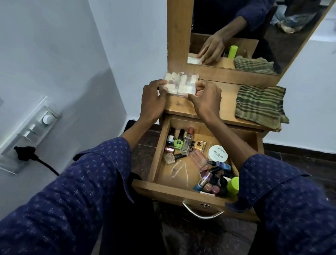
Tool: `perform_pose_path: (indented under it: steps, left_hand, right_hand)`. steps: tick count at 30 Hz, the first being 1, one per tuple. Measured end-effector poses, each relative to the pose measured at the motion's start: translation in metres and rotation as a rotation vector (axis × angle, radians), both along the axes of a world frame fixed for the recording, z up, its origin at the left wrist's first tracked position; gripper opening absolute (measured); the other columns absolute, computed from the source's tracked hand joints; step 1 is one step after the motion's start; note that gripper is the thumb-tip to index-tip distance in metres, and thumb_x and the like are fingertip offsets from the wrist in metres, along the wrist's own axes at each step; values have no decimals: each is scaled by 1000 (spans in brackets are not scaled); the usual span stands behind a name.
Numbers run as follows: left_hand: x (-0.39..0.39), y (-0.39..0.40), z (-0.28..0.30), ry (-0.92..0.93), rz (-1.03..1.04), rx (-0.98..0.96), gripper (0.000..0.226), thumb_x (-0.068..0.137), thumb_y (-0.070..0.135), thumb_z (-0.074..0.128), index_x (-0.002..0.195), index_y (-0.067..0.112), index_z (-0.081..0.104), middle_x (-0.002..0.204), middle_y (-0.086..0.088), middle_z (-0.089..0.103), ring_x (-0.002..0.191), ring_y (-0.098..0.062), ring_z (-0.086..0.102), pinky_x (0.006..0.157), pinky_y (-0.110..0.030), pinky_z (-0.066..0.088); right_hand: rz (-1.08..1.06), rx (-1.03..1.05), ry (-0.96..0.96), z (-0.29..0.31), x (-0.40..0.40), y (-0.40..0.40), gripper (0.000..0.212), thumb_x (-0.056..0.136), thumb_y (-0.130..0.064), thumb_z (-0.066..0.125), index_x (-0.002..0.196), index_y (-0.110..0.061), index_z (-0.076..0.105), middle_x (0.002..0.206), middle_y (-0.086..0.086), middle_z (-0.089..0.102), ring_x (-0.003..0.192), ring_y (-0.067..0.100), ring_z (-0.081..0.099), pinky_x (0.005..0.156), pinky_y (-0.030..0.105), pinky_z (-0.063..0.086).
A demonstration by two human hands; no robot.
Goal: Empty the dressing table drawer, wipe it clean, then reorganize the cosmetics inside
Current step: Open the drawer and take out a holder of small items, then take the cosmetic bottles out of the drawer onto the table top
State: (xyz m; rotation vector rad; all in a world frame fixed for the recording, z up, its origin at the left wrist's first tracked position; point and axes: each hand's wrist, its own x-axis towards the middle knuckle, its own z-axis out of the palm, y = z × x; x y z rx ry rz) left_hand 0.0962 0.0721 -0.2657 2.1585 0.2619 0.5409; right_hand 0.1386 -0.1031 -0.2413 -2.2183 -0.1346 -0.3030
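A clear plastic box point(180, 83) of pale items lies at the left end of the wooden dressing table top point(224, 104). My left hand point(152, 99) grips its left edge and my right hand point(205, 99) grips its right edge, fingers curled round the sides. Below, the drawer point(160, 147) stands pulled out. Inside lie several cosmetics: nail polish bottles point(179, 142), a clear perfume bottle point(187, 145), a white round jar point(218, 153) and a lime green cap point(233, 186). A striped green cloth point(259, 105) lies folded on the table's right side.
A mirror point(247, 29) rises behind the table top and reflects a hand and the cloth. A wall switchboard point(25, 136) with a black plug sits to the left. The drawer's metal handle point(201, 213) faces me. Dark floor surrounds the table.
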Motion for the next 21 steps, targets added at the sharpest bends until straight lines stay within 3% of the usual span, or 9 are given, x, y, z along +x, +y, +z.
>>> perform_pose_path:
  steps: [3, 7, 9, 12, 14, 15, 17, 19, 21]
  left_hand:
    - [-1, -1, 1, 13, -14, -25, 34, 108, 22, 49, 139, 19, 62, 144, -1, 60, 133, -17, 48, 106, -25, 39]
    - [-9, -6, 7, 39, -35, -43, 38, 105, 19, 51, 143, 20, 59, 145, -4, 57, 133, -18, 47, 107, -27, 41]
    - [-14, -9, 12, 48, -65, -39, 40, 105, 16, 53, 145, 18, 58, 148, -7, 56, 136, -20, 48, 106, -24, 40]
    - [-19, -12, 9, 94, -129, 64, 54, 103, 23, 57, 155, 20, 45, 166, -8, 37, 151, -27, 32, 124, -46, 32]
    - [-26, -18, 8, 103, -93, 196, 62, 102, 28, 59, 159, 21, 36, 172, -7, 22, 156, -29, 20, 124, -54, 25]
    - [-34, -23, 7, 59, -51, 257, 60, 101, 29, 59, 157, 21, 37, 170, -7, 24, 154, -28, 22, 121, -54, 28]
    - [-51, -36, 10, -89, 26, 338, 49, 99, 25, 58, 146, 20, 44, 155, -7, 38, 141, -25, 36, 110, -48, 40]
    - [-69, -50, 6, -183, 27, 376, 33, 100, 21, 55, 133, 17, 50, 139, -6, 50, 124, -22, 49, 99, -43, 47]
    - [-86, -63, -3, -160, -38, 370, 17, 104, 21, 54, 119, 16, 58, 124, -3, 61, 108, -18, 58, 95, -44, 49]
  right_hand:
    - [9, -29, -30, -2, 0, 0, 38, 75, -25, 94, 108, -14, 78, 101, 0, 75, 92, 14, 70, 81, 36, 61]
    - [34, -83, -65, 0, -2, -2, 32, 77, -25, 92, 103, -13, 77, 101, 2, 75, 94, 16, 68, 82, 38, 59]
    - [42, -123, -72, 2, -5, -3, 38, 77, -25, 92, 110, -13, 77, 107, 3, 75, 99, 18, 68, 86, 39, 59]
    - [67, -145, -81, 1, -14, -8, 54, 80, -27, 90, 128, -14, 68, 121, 4, 69, 111, 21, 63, 93, 35, 54]
    - [91, -112, -125, 1, -26, -15, 54, 83, -26, 87, 130, -15, 64, 121, 1, 64, 105, 17, 62, 85, 23, 52]
    - [104, -97, -159, 1, -35, -20, 51, 84, -25, 86, 129, -16, 64, 117, -1, 63, 97, 14, 62, 78, 12, 47]
    - [128, -77, -202, 1, -54, -30, 39, 87, -24, 83, 122, -20, 66, 108, -6, 64, 82, 7, 59, 68, 6, 42]
    - [151, -51, -188, -5, -74, -44, 22, 90, -24, 79, 110, -23, 70, 94, -10, 67, 71, 0, 59, 66, 14, 47]
    - [174, -47, -124, -18, -91, -58, 7, 91, -25, 78, 97, -25, 73, 81, -14, 70, 69, -3, 62, 65, 22, 54]
